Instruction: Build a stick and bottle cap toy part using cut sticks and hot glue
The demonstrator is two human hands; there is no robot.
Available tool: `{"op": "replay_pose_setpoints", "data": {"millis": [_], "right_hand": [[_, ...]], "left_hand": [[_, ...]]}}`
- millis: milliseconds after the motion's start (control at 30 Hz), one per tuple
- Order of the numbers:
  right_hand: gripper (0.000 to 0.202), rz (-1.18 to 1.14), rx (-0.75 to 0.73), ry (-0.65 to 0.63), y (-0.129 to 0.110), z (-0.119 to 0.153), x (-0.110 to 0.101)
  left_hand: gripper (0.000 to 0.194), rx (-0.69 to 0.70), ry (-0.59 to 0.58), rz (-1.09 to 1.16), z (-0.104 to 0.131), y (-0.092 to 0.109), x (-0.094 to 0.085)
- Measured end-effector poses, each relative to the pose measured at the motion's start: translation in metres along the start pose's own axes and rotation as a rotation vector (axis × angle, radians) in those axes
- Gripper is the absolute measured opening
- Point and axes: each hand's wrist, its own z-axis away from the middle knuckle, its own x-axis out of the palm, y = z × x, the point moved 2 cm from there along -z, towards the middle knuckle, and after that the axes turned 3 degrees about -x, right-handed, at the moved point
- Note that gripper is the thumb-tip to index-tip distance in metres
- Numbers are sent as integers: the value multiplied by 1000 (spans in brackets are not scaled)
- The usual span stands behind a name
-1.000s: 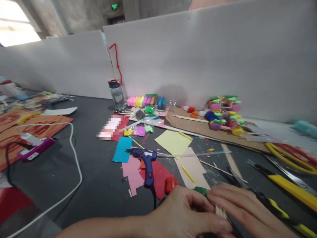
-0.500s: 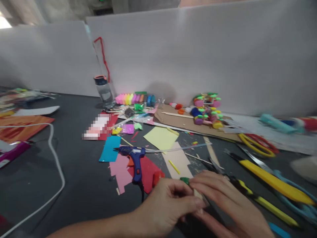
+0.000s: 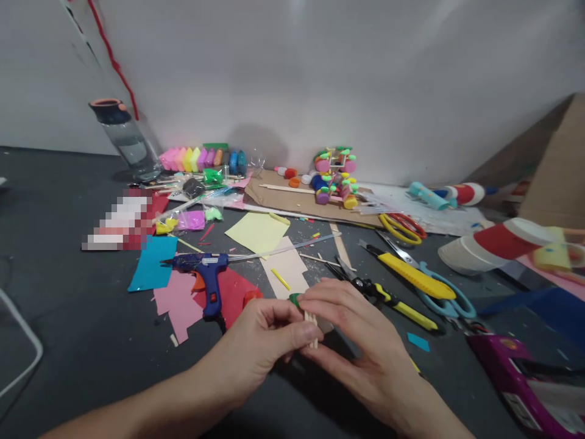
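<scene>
A small bundle of short wooden sticks (image 3: pixel 311 329) sits between my two hands, above the near part of the dark table. My left hand (image 3: pixel 256 335) pinches it from the left with thumb and fingers. My right hand (image 3: pixel 361 341) grips it from above and below with bent fingers. A green cap-like piece (image 3: pixel 295 299) shows at the fingertips; whether it is attached to the sticks I cannot tell. Just behind my left hand is a red cap-like piece (image 3: pixel 253 296). Beyond that hand lies a blue hot glue gun (image 3: pixel 208 277), a clear glue stick protruding from its back.
Right of my hands lie a yellow utility knife (image 3: pixel 415 275), blue-handled scissors (image 3: pixel 448 292) and black-and-yellow pliers (image 3: pixel 406 308). Paper cups (image 3: pixel 498 244) lie beyond. At the back are cardboard (image 3: pixel 278 198), a colourful cap-and-stick model (image 3: pixel 336 177) and a water bottle (image 3: pixel 128 140).
My view has turned right and down, so the table things appear further left and more shows on the right. Both hands still hold the sticks, whose ends now show more clearly.
</scene>
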Motion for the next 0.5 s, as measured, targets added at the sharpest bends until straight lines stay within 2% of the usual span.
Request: {"op": "replay_pose_setpoints", "data": {"millis": [200,367,500], "right_hand": [[26,6,-37,-18,0,1,-1],[25,73,-67,-9,2,-1,-1],[29,171,-86,-10,4,-5,-1]], "left_hand": [[37,-32,-16,19,2,2,2],[34,-1,-39,9,1,2,2],[40,-54,-32,70,1,-1,1]]}}
